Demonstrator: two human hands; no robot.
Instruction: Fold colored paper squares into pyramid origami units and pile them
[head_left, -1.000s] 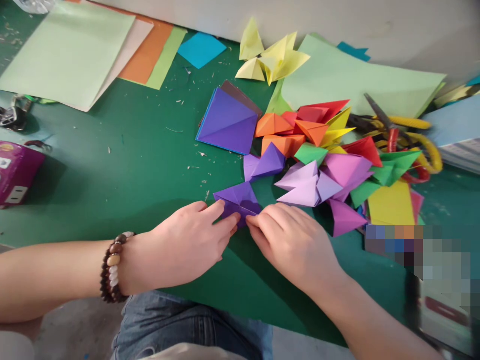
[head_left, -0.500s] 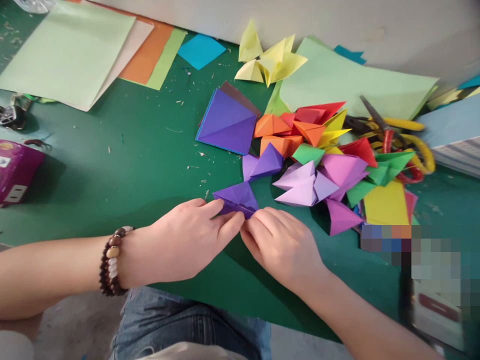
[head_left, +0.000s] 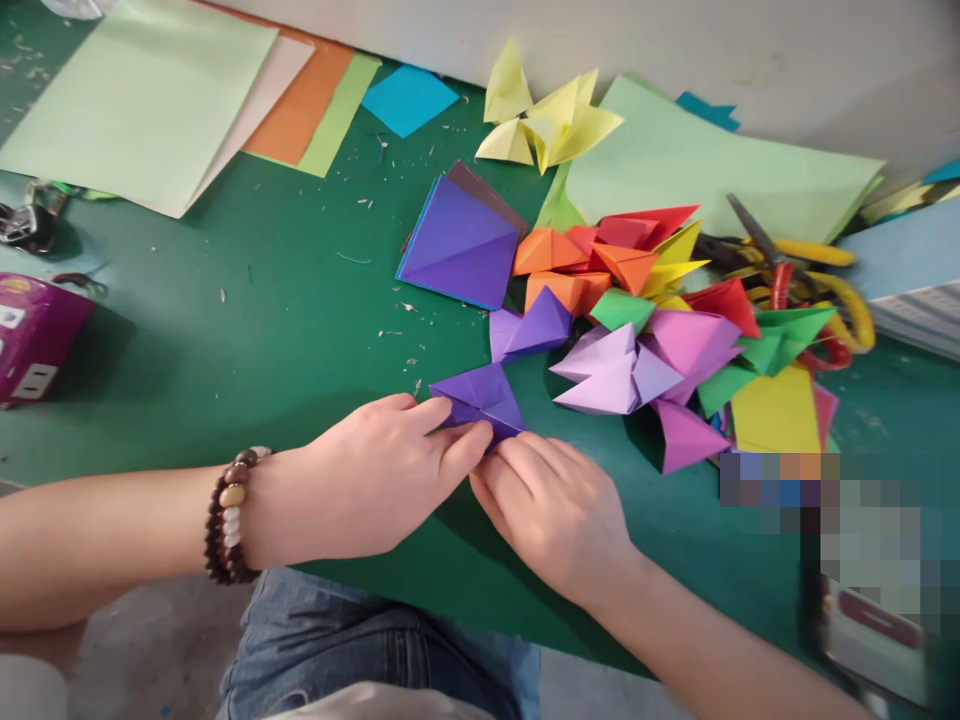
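A creased purple sheet of origami paper [head_left: 484,395] lies on the green table between my hands, its near edge covered by fingers. My left hand [head_left: 390,475], with beaded bracelets at the wrist, presses and pinches the paper's near left part. At the near right edge, my right hand [head_left: 559,515] has its fingers curled against the paper; its thumb is mostly hidden. Just beyond is a folded purple paper piece [head_left: 532,328]. A stack of square papers, purple on top [head_left: 461,245], sits farther back.
Folded pieces in orange [head_left: 551,250], lilac [head_left: 619,370] and green [head_left: 784,340] crowd the right side, beside scissors [head_left: 780,285]. Pale yellow pieces [head_left: 551,115] and large paper sheets [head_left: 142,100] lie at the back. A magenta box [head_left: 45,340] stands left, a phone-like device [head_left: 874,640] lower right.
My right hand has slid slightly left and toward me along the paper's near edge, uncovering more of its right corner. My left hand keeps its hold. The whole view has shifted slightly.
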